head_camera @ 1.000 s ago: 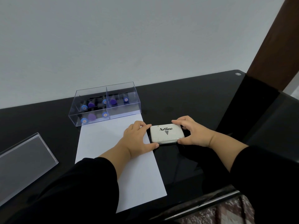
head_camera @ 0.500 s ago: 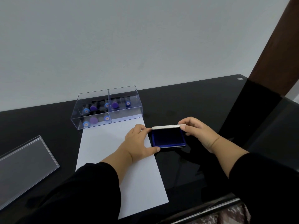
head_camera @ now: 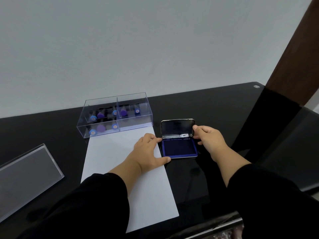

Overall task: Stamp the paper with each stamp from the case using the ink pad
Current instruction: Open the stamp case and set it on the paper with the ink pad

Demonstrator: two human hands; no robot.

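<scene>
The ink pad (head_camera: pixel 179 149) lies open on the black table, its dark blue pad facing up, right of the white paper (head_camera: pixel 120 163). Its hinged lid (head_camera: pixel 177 128) stands tilted back. My right hand (head_camera: pixel 208 140) pinches the lid's right edge. My left hand (head_camera: pixel 150 152) rests on the paper and grips the pad's left side, thumb at its front corner. Behind the paper stands the clear stamp case (head_camera: pixel 134 125), lidless, with several blue and purple stamps (head_camera: pixel 101 115) inside.
The case's clear lid (head_camera: pixel 27 175) lies flat at the left. The black glass table (head_camera: pixel 215 107) runs back to a white wall. A brown wooden post (head_camera: pixel 296 49) rises at the right. The table's front edge is near my sleeves.
The ink pad was closed a second ago; my right hand has swung its lid up and back, baring the blue pad. My left hand stayed holding the base.
</scene>
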